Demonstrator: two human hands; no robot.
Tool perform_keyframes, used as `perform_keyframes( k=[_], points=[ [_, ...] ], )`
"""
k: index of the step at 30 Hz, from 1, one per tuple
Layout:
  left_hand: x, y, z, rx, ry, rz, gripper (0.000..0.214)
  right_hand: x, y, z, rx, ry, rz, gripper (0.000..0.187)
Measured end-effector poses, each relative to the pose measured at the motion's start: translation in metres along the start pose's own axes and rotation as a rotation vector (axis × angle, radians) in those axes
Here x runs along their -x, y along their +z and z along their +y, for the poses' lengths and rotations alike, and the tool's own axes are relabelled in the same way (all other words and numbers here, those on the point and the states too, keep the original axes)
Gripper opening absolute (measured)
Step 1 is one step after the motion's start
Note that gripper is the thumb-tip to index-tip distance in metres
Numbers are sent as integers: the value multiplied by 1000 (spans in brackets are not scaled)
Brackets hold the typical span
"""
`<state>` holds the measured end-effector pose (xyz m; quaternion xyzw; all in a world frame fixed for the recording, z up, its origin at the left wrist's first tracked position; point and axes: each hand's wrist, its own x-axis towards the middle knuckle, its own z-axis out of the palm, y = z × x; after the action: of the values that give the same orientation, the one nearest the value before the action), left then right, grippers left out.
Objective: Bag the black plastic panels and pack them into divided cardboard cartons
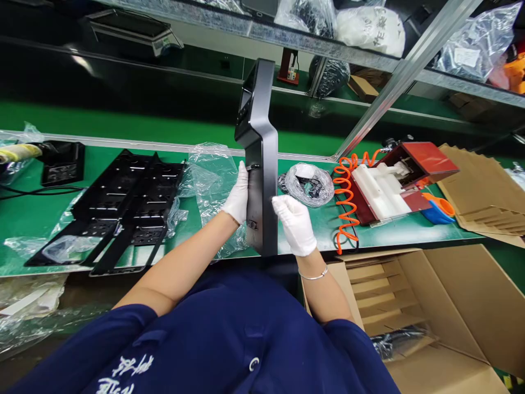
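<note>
I hold a long dark grey panel-shaped device (pixel 262 137) upright, edge-on, above the near edge of the green bench (pixel 36 219). My left hand (pixel 238 194), in a white glove, grips its left side at mid-height. My right hand (pixel 294 223), also gloved, is closed on its right edge a little lower. The device's upper end bends back and carries a dark window. Its bottom end hangs just in front of my body.
Black plastic frames (pixel 123 208) lie on clear bags at the left. A bagged coil of cable (pixel 309 183), an orange spiral hose (pixel 344 202) and a red-and-white fixture (pixel 394 183) sit to the right. An open cardboard box with dividers (pixel 414 306) stands at lower right. Flat cardboard sheets (pixel 488 191) are stacked at far right.
</note>
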<state>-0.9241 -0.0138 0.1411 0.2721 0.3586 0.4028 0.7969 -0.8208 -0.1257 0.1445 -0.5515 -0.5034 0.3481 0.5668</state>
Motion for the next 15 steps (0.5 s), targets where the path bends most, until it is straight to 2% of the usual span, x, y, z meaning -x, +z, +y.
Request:
perform_keyframes(
  k=[2, 4, 6, 8, 10, 11, 15],
  points=[
    [0, 1, 1, -15, -50, -20, 65, -2, -5, 1, -4, -15, 24, 42],
    [-1, -2, 6, -46, 10, -46, 67, -2, -15, 2, -42, -42, 27, 48],
    [-3, -9, 14, -104, 235, -50, 65, 0, -29, 7, -76, -67, 61, 49],
    [-7, -18, 26, -225, 533, -41, 59, 2, -44, 14, -96, -89, 119, 45],
    [-9, -27, 40, -432, 755, -38, 50, 3, -61, 20, -114, -115, 198, 40],
    [-9, -30, 47, -567, 820, -28, 46, 5, -69, 21, -120, -134, 243, 37],
    [-1, -32, 66, -1161, 865, 64, 40, 15, -101, 7, -122, -254, 426, 36]
  ],
)
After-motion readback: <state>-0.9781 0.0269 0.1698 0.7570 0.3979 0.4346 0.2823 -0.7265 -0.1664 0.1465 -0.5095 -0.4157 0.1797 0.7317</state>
